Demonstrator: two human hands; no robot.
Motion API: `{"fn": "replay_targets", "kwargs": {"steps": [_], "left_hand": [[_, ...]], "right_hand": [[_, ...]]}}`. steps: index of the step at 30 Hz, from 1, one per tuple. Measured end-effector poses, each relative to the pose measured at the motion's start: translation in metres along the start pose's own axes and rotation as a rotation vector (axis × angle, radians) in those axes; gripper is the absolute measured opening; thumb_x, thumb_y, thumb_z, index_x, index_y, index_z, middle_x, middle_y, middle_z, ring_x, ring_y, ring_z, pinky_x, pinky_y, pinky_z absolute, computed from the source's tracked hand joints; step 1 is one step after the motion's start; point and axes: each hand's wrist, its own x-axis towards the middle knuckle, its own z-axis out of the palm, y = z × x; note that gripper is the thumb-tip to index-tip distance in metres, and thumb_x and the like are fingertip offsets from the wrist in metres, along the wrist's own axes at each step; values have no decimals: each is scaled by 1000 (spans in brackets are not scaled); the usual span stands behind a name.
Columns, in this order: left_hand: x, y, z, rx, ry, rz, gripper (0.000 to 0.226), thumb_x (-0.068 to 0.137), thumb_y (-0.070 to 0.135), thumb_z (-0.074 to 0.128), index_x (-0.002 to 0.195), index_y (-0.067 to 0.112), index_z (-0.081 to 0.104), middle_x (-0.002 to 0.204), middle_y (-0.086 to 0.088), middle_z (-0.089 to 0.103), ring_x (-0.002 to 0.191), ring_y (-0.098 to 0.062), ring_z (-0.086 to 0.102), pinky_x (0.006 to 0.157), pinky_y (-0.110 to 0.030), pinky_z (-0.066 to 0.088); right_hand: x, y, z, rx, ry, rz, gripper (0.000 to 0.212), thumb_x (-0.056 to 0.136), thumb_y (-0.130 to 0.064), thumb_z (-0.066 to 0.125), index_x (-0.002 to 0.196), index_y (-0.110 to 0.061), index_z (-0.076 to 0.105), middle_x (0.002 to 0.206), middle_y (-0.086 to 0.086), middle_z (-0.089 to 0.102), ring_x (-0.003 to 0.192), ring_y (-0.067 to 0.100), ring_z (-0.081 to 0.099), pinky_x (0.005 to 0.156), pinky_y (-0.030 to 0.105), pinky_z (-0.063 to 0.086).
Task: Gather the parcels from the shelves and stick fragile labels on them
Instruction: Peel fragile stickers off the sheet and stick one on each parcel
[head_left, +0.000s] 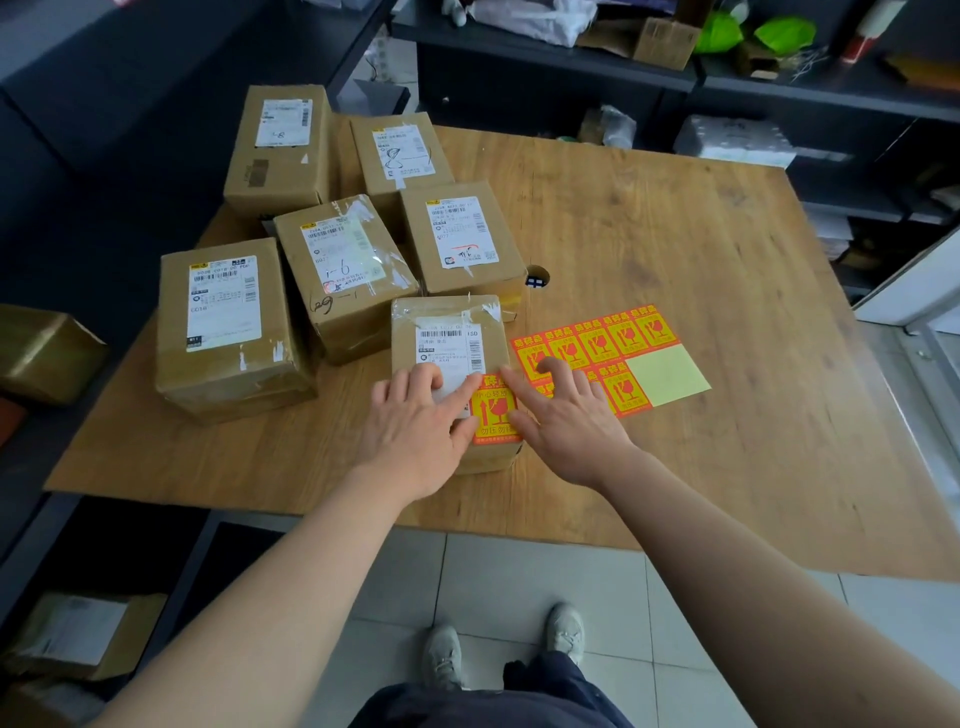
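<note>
Several brown cardboard parcels stand on the wooden table (675, 249). The nearest parcel (441, 319) carries a white shipping label and an orange-and-yellow fragile label (493, 410) on its front right part. My left hand (421, 415) lies flat on that parcel, its fingers pressing the label's left edge. My right hand (561, 410) presses the label's right edge with straight fingers and partly covers the sheet of fragile labels (613, 343) lying on the table to the right. Part of that sheet is bare yellow backing (667, 374).
Other parcels sit behind: a large one at left (223, 322), one marked "1-6" (337, 270), another (457, 239), and two at the back (280, 145) (400, 153). A cable hole (536, 276) is in the table. Dark shelves (779, 88) with packages surround it.
</note>
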Motion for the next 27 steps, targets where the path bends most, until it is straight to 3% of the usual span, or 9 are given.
{"fn": "replay_targets", "kwargs": {"steps": [4, 10, 14, 19, 23, 27], "left_hand": [[-2, -2, 1, -55, -83, -34, 61, 90, 66, 23, 145, 49, 6, 151, -1, 9, 136, -26, 9, 108, -46, 15], [2, -14, -6, -76, -215, 25, 67, 86, 72, 25, 144, 52, -1, 155, 3, -2, 139, -27, -2, 111, -47, 11], [7, -12, -6, -97, -132, -4, 55, 92, 62, 25, 144, 51, 9, 153, 2, 10, 137, -25, 8, 109, -46, 13], [3, -1, 4, -62, -58, -31, 55, 94, 59, 23, 146, 46, 10, 153, -1, 13, 137, -25, 11, 109, -47, 13], [-1, -5, 6, -82, 25, 16, 49, 98, 47, 26, 146, 38, 25, 152, 0, 24, 137, -24, 21, 111, -46, 20], [-7, -6, 10, -113, 63, 233, 48, 97, 40, 24, 138, 27, 46, 147, 5, 41, 137, -21, 34, 110, -45, 29]], "right_hand": [[-3, 3, 0, -6, -54, -39, 60, 93, -64, 17, 147, -46, -2, 158, 3, -3, 142, 31, 9, 113, 49, 16], [-2, 16, 0, 44, -136, -44, 64, 85, -73, 18, 140, -58, -10, 159, -1, -14, 145, 32, 0, 114, 51, 10], [1, 6, 0, 137, -43, -104, 54, 98, -54, 22, 148, -45, 5, 159, -6, -12, 146, 20, -8, 117, 46, 1], [2, -2, 9, 108, 24, -191, 53, 102, -43, 17, 152, -29, 6, 159, -8, -2, 141, 6, -18, 116, 33, -11], [-1, -2, 11, 111, 72, -178, 54, 102, -41, 15, 152, -21, 10, 159, -4, 4, 145, 9, -11, 120, 37, -6], [-3, 0, 12, 92, 110, -279, 59, 98, -42, 15, 148, -14, 30, 156, 1, 25, 146, 15, 14, 118, 29, 0]]}}
